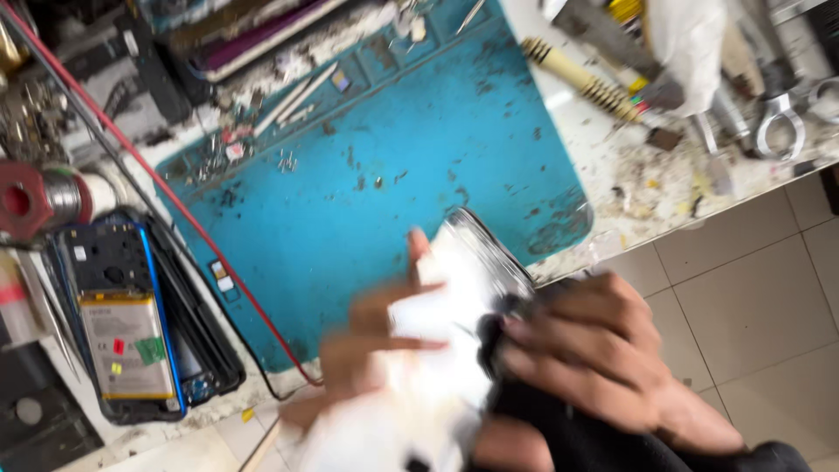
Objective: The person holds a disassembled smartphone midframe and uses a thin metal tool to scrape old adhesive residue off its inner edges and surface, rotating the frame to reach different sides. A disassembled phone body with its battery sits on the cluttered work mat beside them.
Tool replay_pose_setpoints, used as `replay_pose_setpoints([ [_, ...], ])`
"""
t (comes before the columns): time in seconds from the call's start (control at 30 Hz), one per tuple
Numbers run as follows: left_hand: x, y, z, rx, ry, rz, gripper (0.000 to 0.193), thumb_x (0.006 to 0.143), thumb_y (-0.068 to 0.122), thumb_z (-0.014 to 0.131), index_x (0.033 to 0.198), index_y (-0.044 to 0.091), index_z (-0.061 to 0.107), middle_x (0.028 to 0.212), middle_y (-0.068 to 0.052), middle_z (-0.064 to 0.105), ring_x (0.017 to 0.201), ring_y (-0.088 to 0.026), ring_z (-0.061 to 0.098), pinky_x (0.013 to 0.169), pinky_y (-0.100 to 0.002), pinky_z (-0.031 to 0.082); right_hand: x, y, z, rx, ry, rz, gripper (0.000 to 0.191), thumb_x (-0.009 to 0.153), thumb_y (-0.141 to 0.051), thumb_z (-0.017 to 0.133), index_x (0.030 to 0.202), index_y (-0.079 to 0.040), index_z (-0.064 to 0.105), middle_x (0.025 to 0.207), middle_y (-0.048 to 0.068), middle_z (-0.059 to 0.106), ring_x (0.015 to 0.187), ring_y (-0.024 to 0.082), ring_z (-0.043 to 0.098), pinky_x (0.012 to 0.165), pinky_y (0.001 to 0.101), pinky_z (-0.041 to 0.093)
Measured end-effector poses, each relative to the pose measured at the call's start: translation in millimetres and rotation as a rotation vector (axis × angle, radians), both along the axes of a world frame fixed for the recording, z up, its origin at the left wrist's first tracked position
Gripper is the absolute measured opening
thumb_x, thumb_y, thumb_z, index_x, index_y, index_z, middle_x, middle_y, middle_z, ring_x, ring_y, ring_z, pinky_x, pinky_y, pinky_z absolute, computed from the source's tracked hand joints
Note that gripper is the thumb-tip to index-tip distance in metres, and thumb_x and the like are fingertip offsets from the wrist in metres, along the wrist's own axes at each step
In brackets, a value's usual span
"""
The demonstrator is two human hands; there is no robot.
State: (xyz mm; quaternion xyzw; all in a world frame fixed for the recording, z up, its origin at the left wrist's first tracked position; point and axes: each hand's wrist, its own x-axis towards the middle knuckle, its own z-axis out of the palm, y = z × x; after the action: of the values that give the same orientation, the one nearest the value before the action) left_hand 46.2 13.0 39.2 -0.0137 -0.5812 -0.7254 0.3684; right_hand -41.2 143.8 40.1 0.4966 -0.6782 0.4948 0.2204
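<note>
Landmark: blue work mat [384,166], stained and scuffed, lying on a speckled white bench; all places below are given relative to it.

Left hand [367,345]: over the mat's near edge, heavily blurred. Fingers pressed against a white cloth [437,297]; grip appears closed on the cloth, though the blur hides the finger positions.

Right hand [585,350]: just off the mat's near right corner, above the tiled floor. Fingers curled tightly round the dark lower end of a flat, glossy device [489,258].

Held device: thin, dark-edged, with a shiny surface, tilted up from the right hand toward the mat's near right corner. The white cloth covers most of its face. Its exact kind cannot be told through the blur.

Opened phone [131,323]: left of the mat, back cover off, blue frame, lying flat on the bench.

Battery label: rectangular pale label on the phone's battery [127,345], with a small red patch, a green patch and a small yellow patch; print unreadable.

Small stickers [221,275]: at the mat's left edge, two little squares, one white, one yellowish.

Solder spool [35,199]: left of the mat, beyond the phone, red flanges, grey wire wound on it.

Red cable [188,214]: runs along the mat's left edge down to its near left corner.

Cream tool with a brass-coloured ridged end [581,80]: just off the mat's far right corner, lying diagonally.

Metal ring clamp [780,127]: well right of the mat, among bench clutter.
</note>
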Motion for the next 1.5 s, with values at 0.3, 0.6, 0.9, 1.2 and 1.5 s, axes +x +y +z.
replay_pose_setpoints([
  [0.3, 35.0, -29.9, -27.1, -0.119, -0.001, -0.153, 0.068, 0.073, 0.014, 0.092, 0.125, 0.015, 0.048, 0.117, -0.004, 0.066, 0.122, -0.025, 0.065, 0.122, -0.056, 0.040, 29.8, 67.5, -41.6, -0.102, -0.288, -0.387, 0.011, 0.094, -0.020, 0.056, 0.094, -0.009, 0.056, 0.112, 0.017, 0.068, 0.086, 0.028, 0.070, 0.068, 0.0385, 0.055],
  [0.6, 39.1, -23.3, -24.9, -0.112, -0.019, -0.117, 0.080, 0.068, 0.025, 0.095, 0.127, 0.015, 0.041, 0.125, -0.008, 0.063, 0.131, -0.027, 0.061, 0.124, -0.052, 0.042, 22.9, 51.5, -36.8, -0.087, -0.151, -0.233, 0.042, 0.103, -0.043, 0.042, 0.111, -0.003, 0.054, 0.109, 0.015, 0.067, 0.082, 0.023, 0.066, 0.066, 0.0339, 0.056],
  [0.9, 18.5, -58.1, -15.1, -0.341, -0.195, -0.136, 0.094, 0.064, 0.037, 0.098, 0.129, 0.015, 0.034, 0.133, -0.011, 0.060, 0.139, -0.029, 0.057, 0.125, -0.048, 0.045, -1.0, 50.2, -28.2, 0.136, -0.778, -0.230, 0.097, 0.095, -0.077, 0.013, 0.110, 0.008, 0.060, 0.106, 0.024, 0.070, 0.083, 0.030, 0.073, 0.074, 0.0399, 0.063],
  [1.2, 21.3, -73.1, -18.1, -0.370, -0.392, -0.089, 0.102, 0.066, 0.033, 0.101, 0.139, 0.015, 0.032, 0.146, -0.017, 0.056, 0.136, -0.028, 0.057, 0.125, -0.045, 0.045, -9.3, 40.1, -15.0, 0.275, -0.778, -0.178, 0.093, 0.104, -0.070, 0.020, 0.101, 0.012, 0.064, 0.110, 0.029, 0.067, 0.098, 0.037, 0.075, 0.088, 0.0435, 0.064],
  [1.5, 31.6, -79.5, -12.6, -0.192, -0.509, -0.151, 0.096, 0.073, 0.026, 0.098, 0.141, 0.015, 0.031, 0.152, -0.020, 0.051, 0.139, -0.029, 0.056, 0.117, -0.042, 0.059, -9.7, 39.8, -28.9, -0.126, -0.922, -0.167, 0.058, 0.107, -0.050, 0.048, 0.102, 0.006, 0.061, 0.102, 0.016, 0.070, 0.077, 0.019, 0.071, 0.065, 0.0267, 0.060],
])
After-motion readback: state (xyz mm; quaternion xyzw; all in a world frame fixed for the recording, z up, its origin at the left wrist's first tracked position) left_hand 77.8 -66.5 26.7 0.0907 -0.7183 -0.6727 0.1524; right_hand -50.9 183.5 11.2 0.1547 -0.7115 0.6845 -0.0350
